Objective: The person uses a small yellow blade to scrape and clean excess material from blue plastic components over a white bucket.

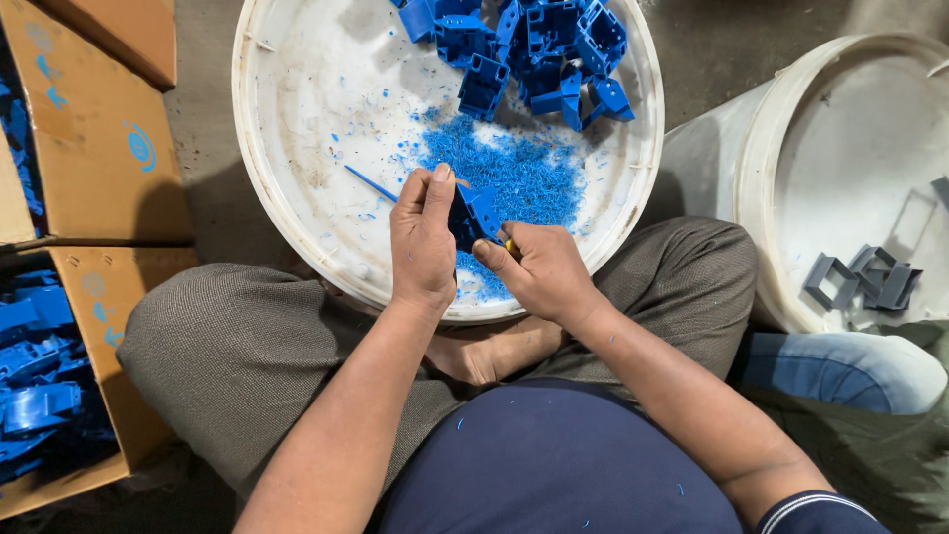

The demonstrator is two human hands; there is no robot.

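Observation:
My left hand point(423, 235) grips a blue plastic part point(474, 213) over a wide white basin point(297, 119). My right hand point(539, 269) is closed on a small tool with a yellow bit point(510, 245) showing, its tip against the part. Beneath the hands lies a heap of blue shavings point(514, 173). A thin blue sliver point(371, 184) sticks out to the left of my left hand. A pile of blue plastic parts point(534, 49) fills the basin's far side.
A cardboard box point(109, 297) at the left holds more blue parts point(40, 376). A second white bucket point(781, 148) at the right holds several grey frame-shaped parts point(860, 279). I sit cross-legged on the floor with the basin between my knees.

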